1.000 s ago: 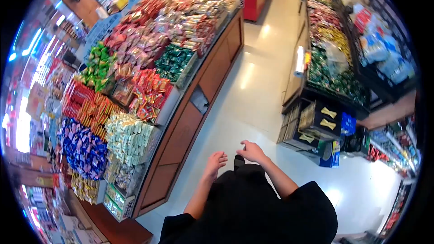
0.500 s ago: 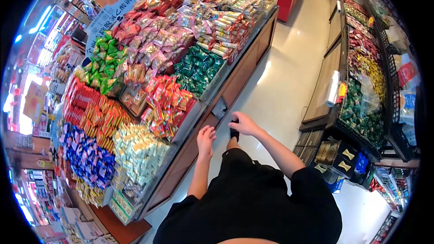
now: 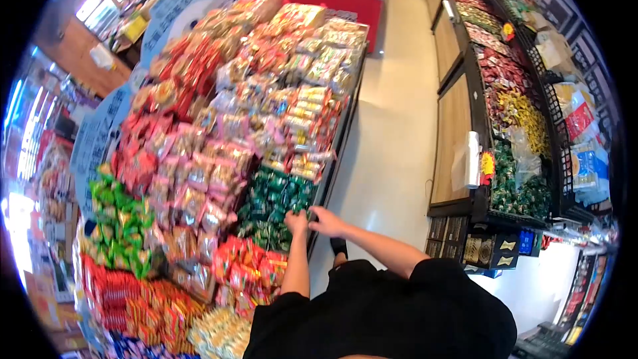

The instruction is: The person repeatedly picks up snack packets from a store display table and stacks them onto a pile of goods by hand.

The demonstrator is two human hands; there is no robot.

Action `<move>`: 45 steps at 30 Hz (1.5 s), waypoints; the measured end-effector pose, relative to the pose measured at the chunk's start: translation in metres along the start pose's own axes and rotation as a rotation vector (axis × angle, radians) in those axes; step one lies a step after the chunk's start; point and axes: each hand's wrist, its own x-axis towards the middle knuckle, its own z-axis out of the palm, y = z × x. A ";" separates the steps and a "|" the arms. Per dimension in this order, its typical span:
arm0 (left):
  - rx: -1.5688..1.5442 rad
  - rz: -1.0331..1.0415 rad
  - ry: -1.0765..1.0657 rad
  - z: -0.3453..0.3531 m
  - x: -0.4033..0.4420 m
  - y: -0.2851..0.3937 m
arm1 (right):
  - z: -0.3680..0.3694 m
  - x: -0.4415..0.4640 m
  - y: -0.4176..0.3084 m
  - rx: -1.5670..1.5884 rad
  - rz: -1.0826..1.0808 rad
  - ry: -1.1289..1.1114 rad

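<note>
My left hand (image 3: 297, 222) is over the edge of the display, beside a pile of dark green wrapped packets (image 3: 274, 201). Its fingers are curled in, and whatever may be in them is hidden. Close to its right, my right hand (image 3: 327, 222) reaches toward it at the counter's edge, thumb and fingers apart, with nothing visible between them. Below the left hand lie red and orange packets (image 3: 247, 267). Pink-wrapped packets (image 3: 199, 183) fill the section to the left of the green ones.
Along the right runs a black-framed shelf with candy and a plastic-bag roll (image 3: 472, 159). The pale aisle floor (image 3: 392, 93) separates it from the display counter. A red freezer (image 3: 332, 1) stands at the far end. Black boxes (image 3: 488, 249) are stacked low on the right.
The view has moved forward along the counter. My hands have come closer together and now lie beside the green packets, where before they were over the aisle near the counter's side.
</note>
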 end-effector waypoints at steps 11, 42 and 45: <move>0.043 0.422 0.254 -0.008 -0.059 0.067 | -0.027 -0.005 -0.011 0.211 0.119 0.161; 1.034 0.689 -2.249 0.170 -0.792 -0.127 | 0.202 -0.807 0.015 1.196 0.163 2.315; 1.187 0.680 -2.380 0.171 -0.845 -0.155 | 0.236 -0.837 0.013 1.318 0.138 2.442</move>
